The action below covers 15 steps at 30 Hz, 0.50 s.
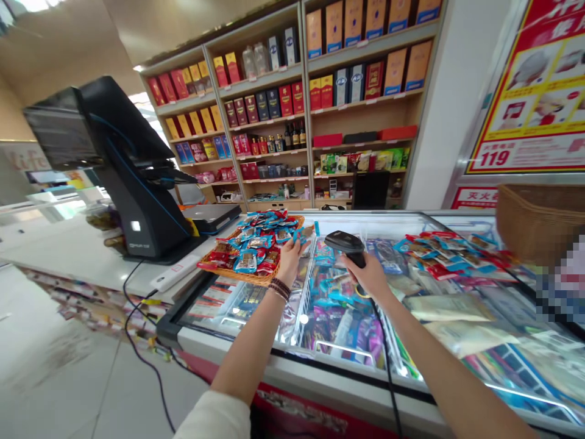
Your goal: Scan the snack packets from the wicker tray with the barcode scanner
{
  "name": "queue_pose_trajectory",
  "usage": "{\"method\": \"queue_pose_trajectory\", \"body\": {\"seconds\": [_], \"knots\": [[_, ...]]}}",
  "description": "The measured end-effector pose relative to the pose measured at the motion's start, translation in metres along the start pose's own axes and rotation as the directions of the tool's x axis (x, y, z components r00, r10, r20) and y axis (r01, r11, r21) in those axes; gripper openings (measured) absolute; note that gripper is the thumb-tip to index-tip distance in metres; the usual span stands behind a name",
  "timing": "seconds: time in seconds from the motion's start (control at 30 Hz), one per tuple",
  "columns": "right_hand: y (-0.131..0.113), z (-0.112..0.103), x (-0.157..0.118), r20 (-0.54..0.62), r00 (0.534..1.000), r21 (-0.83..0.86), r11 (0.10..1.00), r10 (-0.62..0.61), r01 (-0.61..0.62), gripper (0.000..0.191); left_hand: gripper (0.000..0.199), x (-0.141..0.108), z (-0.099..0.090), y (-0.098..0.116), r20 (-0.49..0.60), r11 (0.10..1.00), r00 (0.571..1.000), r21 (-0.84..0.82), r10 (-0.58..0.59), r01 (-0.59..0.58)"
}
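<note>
My left hand [291, 259] pinches a small blue-edged snack packet [307, 232] just off the right side of a wicker tray [260, 280]. The tray holds a heap of red and blue snack packets [256, 242]. My right hand [368, 274] grips the handle of a black barcode scanner [345, 242], its head turned toward the packet. From the scanner a black cable runs down over the freezer's front edge. Farther right, a loose pile of similar packets [450, 253] lies on the glass top.
A chest freezer [329, 360] with a glass top stretches below my arms, packaged goods inside. A dark checkout terminal [123, 177] and a flat scale [212, 217] stand on the left counter. A brown basket [530, 219] is at right. Shelves of boxes [283, 97] line the back.
</note>
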State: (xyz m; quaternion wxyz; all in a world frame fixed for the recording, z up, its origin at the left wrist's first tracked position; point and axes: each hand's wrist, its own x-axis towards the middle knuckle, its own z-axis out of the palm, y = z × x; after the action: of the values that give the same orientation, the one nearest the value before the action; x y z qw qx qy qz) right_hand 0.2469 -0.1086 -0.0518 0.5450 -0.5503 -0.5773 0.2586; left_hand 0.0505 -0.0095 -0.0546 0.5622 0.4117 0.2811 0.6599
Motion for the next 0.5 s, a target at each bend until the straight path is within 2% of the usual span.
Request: {"method": "queue_pose_trajectory", "body": {"seconds": [0.1,0.2,0.3,0.37,0.43,0.5], "knots": [[-0.001,-0.002,0.001,0.002,1.000,0.033,0.999,0.013,-0.013,0.045,0.019,-0.001,0.002,-0.021,0.018,0.999,1.000,-0.045,-0.022,0.023],[0.002,0.001,0.001,-0.021,0.999,0.026,0.999,0.024,-0.023,0.045,0.015,-0.001,0.003,-0.038,-0.016,0.993,0.995,-0.069,-0.099,0.098],[0.006,0.004,0.001,-0.028,0.999,-0.016,1.000,0.019,-0.019,0.043,0.016,-0.003,0.001,-0.048,-0.025,0.986,0.985,-0.021,-0.168,0.167],[0.009,0.005,0.001,-0.029,1.000,-0.053,0.999,0.011,-0.012,0.042,0.026,-0.007,-0.001,-0.049,-0.019,0.985,0.988,0.083,-0.151,0.152],[0.011,0.003,0.002,-0.023,1.000,-0.097,0.995,0.014,-0.016,0.042,0.045,-0.013,-0.002,-0.046,-0.006,0.980,0.995,0.169,-0.104,0.104],[0.011,0.000,0.003,-0.012,1.000,-0.158,0.987,0.023,-0.025,0.041,0.063,-0.018,-0.004,-0.041,-0.001,0.982,0.999,0.185,-0.046,0.045]]}}
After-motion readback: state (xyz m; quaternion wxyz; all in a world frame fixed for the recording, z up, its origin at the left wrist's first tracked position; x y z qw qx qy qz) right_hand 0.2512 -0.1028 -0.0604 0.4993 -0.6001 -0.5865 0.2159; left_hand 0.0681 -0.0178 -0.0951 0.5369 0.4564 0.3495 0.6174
